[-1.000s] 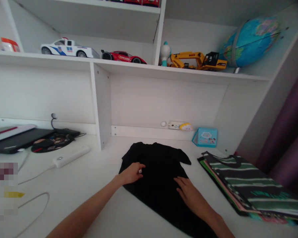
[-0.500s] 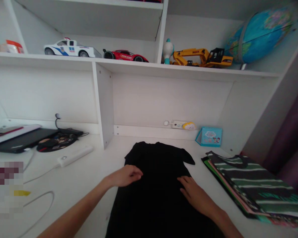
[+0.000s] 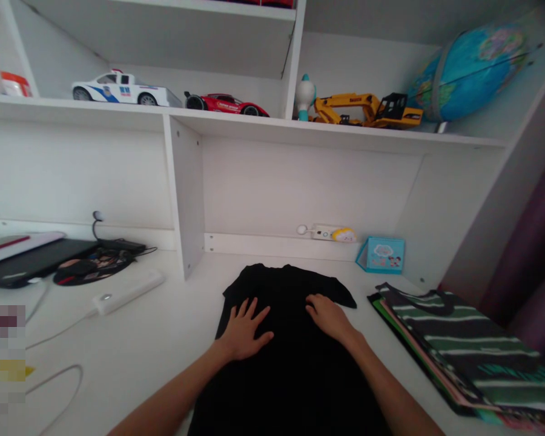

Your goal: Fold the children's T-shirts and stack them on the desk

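A black short-sleeved T-shirt lies spread out on the white desk, its neckline towards the back panel. My left hand rests on the shirt's left side with its fingers spread wide. On the right part of the chest, my right hand touches the cloth, fingers slightly bent and the thumb apart from them. Neither hand grips anything that I can see. The shirt's lower end runs out of view at the bottom.
Folded clothes, a striped shirt on top, are stacked at the right. Behind stand a blue desk calendar and a power strip. To the left lie a white power strip, cables and a black laptop. Toy vehicles fill the shelf above.
My left hand has opened from loosely bent fingers to spread ones on the shirt. My right hand has moved up and inward across the chest.
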`<control>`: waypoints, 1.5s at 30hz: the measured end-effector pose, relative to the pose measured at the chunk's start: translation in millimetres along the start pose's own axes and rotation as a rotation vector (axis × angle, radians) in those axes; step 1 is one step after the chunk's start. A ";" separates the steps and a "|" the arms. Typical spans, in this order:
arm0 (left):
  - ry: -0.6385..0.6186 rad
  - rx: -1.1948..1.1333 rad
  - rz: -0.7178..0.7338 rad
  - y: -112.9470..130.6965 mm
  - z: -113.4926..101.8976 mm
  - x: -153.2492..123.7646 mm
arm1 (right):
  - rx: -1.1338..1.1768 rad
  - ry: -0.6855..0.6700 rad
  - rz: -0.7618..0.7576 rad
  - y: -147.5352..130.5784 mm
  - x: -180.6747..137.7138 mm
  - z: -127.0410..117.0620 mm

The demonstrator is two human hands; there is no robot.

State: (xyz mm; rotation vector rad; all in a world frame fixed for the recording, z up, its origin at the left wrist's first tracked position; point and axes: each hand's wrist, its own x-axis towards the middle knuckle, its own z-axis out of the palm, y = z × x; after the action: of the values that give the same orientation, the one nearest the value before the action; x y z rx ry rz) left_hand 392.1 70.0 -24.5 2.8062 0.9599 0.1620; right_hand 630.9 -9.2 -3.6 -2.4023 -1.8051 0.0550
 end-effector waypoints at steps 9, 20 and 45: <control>0.016 0.047 -0.044 -10.0 -4.9 20.8 | -0.004 0.019 0.229 12.6 50.1 50.0; 0.516 0.190 -0.552 -90.3 -9.5 60.7 | -0.014 0.053 0.221 17.7 53.6 59.3; 0.346 0.033 -0.188 -105.8 -0.1 69.2 | 0.062 0.010 0.185 11.4 110.9 46.6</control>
State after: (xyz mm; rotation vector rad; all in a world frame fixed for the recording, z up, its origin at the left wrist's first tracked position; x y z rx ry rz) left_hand 383.3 194.9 -42.0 2.7480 1.3026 0.6275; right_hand 667.8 98.0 -45.5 -2.5132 -1.5482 0.1165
